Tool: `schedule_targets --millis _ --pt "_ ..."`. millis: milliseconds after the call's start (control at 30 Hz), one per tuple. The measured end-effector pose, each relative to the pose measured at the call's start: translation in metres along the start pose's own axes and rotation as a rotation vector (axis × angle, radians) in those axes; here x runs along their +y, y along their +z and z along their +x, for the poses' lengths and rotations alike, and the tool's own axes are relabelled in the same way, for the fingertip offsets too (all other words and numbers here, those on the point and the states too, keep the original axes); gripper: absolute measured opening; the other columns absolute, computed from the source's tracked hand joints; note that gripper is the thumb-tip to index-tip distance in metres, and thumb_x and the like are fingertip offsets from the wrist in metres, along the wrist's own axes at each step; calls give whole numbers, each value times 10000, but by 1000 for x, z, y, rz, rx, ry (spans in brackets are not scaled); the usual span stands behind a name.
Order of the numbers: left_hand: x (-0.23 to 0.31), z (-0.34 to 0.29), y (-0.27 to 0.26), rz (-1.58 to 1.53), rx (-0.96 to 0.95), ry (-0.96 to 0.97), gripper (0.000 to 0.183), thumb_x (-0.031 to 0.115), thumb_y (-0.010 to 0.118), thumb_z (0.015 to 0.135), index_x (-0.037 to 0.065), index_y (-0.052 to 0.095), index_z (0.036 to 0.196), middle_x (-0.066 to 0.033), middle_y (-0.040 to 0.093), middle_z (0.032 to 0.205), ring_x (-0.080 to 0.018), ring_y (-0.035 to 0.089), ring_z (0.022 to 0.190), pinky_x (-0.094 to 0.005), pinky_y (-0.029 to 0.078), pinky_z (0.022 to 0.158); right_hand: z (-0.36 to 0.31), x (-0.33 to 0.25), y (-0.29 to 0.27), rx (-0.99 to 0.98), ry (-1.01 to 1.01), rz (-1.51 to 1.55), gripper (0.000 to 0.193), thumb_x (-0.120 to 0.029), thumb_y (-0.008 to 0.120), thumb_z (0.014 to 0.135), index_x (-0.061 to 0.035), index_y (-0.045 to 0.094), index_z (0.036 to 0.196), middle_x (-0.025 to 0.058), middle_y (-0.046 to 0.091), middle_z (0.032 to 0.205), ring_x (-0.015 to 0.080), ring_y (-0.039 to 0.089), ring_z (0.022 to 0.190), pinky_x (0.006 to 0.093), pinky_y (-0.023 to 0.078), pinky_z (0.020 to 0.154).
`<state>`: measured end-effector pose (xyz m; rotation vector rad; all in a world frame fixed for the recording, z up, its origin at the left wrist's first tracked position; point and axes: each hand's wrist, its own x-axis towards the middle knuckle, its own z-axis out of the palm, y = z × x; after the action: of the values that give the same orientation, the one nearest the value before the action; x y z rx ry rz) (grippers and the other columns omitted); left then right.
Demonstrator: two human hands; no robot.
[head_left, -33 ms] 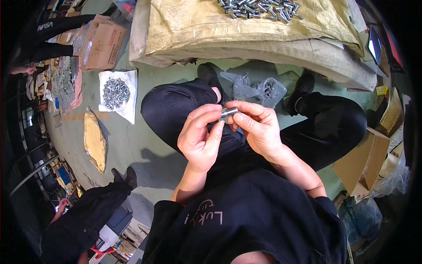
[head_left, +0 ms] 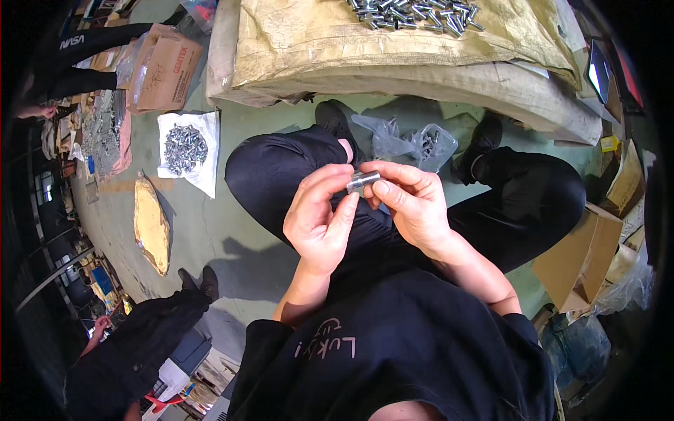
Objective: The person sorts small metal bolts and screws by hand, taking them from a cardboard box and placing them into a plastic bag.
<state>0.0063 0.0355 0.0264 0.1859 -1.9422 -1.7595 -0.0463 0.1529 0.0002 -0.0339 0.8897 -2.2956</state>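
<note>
Between the left hand (head_left: 317,226) and right hand (head_left: 421,210), the metal cylinder (head_left: 363,181) is lying with its long axis running 8-to-2 o'clock. The right hand is pinching its 2 o'clock end; left fingers are bracketing the other, their grip not discernible.

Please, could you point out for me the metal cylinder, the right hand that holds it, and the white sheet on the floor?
Metal cylinder (head_left: 364,180): head view, on the middle of its side.
Right hand (head_left: 423,208): head view, near the thumb's base.
White sheet (head_left: 206,179): head view, on its bare lower right part.
</note>
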Motion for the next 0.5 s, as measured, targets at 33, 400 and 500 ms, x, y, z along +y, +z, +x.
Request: schedule_targets --millis 33,400,500 --pt "1 1 3 -75 50 -31 279 -73 612 726 -68 527 992 -133 539 964 -153 540 865 -248 450 754 0 -1 0 1 0 0 236 -38 571 806 17 579 1035 58 616 828 82 554 740 198 442 642" --pt "-5 -5 -7 -122 27 -185 251 -30 588 770 -73 501 1002 -117 569 887 -138 558 759 -228 463 697 -2 -2 3 6 -26 -113 242 -56 579 806 6 581 1041 43 606 833 70 540 736 196 443 654" --pt "-4 -2 -7 -117 12 -107 258 -78 574 755 -79 494 1001 -145 541 958 -151 551 821 -253 462 750 -1 0 3 12 -27 -134 244 -53 579 806 7 580 1042 48 611 828 72 542 730 198 448 658"
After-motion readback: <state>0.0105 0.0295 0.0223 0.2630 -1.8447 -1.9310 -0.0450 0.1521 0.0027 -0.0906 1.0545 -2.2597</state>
